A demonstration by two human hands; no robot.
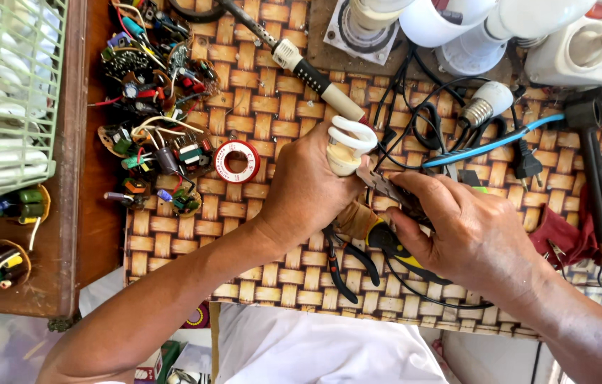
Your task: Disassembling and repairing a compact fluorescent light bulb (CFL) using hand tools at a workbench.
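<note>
White spiral bulb (349, 142), tan and brown woven mat (272, 107), red-and-white tape roll (237, 161), blue cable (489, 146), pale green basket (9, 92), black-and-yellow pliers (393, 245), red cloth (564, 238), dark brown counter (95, 213)

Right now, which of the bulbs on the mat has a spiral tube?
The bulb in the left hand: its white glass tube coils in a spiral. The other bulb, lying free near the blue cable, is a smooth round one with a bare screw base.
</note>
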